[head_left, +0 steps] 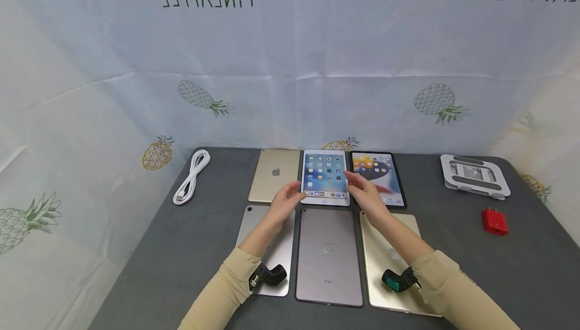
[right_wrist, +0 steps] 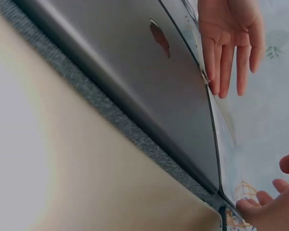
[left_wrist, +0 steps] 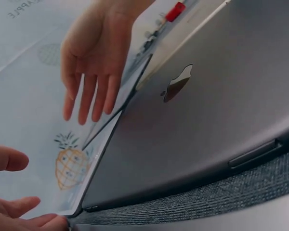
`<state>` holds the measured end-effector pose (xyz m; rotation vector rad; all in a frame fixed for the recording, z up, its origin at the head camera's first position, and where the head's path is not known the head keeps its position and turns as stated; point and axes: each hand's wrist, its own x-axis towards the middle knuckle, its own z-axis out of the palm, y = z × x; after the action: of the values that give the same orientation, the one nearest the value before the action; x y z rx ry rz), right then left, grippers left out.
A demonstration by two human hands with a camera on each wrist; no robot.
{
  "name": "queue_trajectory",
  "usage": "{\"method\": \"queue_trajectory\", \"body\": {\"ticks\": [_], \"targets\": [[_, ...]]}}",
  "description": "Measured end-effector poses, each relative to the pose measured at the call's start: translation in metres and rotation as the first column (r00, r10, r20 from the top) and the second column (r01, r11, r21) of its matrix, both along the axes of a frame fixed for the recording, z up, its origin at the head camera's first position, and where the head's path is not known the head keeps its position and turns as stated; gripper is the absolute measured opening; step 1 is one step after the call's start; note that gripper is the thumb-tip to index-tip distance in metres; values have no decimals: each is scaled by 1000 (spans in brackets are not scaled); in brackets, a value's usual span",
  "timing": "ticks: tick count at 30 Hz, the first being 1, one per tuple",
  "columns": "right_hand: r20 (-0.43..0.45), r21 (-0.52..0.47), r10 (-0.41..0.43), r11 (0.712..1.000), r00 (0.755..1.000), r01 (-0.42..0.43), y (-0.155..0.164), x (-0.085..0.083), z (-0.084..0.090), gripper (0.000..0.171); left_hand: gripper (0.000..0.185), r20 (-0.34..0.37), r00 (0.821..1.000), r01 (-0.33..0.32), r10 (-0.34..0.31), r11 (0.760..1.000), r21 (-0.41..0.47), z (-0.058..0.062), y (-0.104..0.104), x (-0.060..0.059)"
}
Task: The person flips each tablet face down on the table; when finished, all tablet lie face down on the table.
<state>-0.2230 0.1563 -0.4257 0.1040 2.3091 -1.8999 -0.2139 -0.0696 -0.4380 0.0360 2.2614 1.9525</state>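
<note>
A white-framed tablet (head_left: 324,176) lies face up in the middle of the back row, its screen lit with app icons. My left hand (head_left: 287,200) is at its lower left edge, over the corner of a gold tablet (head_left: 272,176) lying face down. On the other side, my right hand (head_left: 366,194) has its fingertips at the white tablet's right edge and partly covers a black-framed tablet (head_left: 378,169) with a lit screen. Both hands have loosely extended fingers, palms facing each other. Below them a dark grey tablet (left_wrist: 216,115) lies face down, its logo showing.
A silver tablet (head_left: 283,254) and another gold tablet (head_left: 378,269) lie face down under my forearms. At the left is a coiled white cable (head_left: 192,175). A folded grey stand (head_left: 475,175) and a red charger plug (head_left: 494,221) are on the right. A pineapple-print cloth (head_left: 290,58) hangs behind.
</note>
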Motion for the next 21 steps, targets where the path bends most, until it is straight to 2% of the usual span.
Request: {"method": "queue_trajectory", "body": {"ticks": [5, 6, 12, 21], "targets": [[51, -15, 30, 999, 998, -29, 0, 3, -3, 56, 53, 35, 999, 13, -14, 999, 32, 0, 2, -1], [56, -27, 36, 999, 998, -35, -1, 3, -3, 58, 54, 45, 999, 9, -11, 999, 38, -5, 1, -4], [60, -95, 56, 994, 997, -51, -2, 4, -8, 62, 55, 140, 990, 6, -22, 993, 118, -2, 1, -9], [72, -120, 36, 992, 997, -27, -3, 2, -13, 60, 56, 267, 962, -32, -48, 957, 287, 1, -5, -24]]}}
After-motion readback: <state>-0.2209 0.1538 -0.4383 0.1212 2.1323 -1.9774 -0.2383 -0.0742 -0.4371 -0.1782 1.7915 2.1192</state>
